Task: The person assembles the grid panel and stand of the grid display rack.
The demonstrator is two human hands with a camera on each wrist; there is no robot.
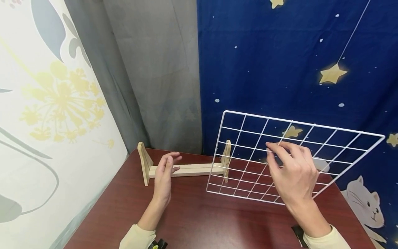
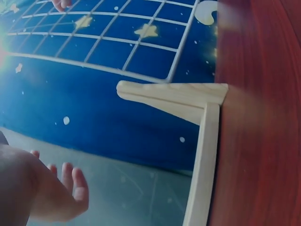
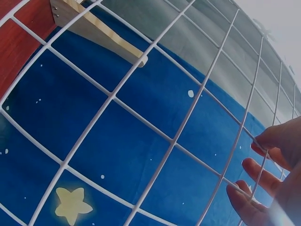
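My right hand (image 1: 293,171) pinches the wires of a white wire grid panel (image 1: 240,130), holding it up at a tilt over the right side of the table. In the right wrist view its fingers (image 3: 265,176) reach through the mesh. The left hand (image 1: 163,176) is raised with loosely bent fingers and holds nothing. Behind it stands a pale wooden stand (image 1: 192,169), a long crossbar between two upright end pieces. The grid's left part overlaps the stand's right end piece (image 2: 174,96) in the head view.
The dark red wooden table (image 1: 199,218) carries the stand near its back edge. A blue curtain (image 1: 264,69) with stars and a grey curtain (image 1: 155,62) hang behind it. A white patterned curtain (image 1: 46,166) borders the table on the left.
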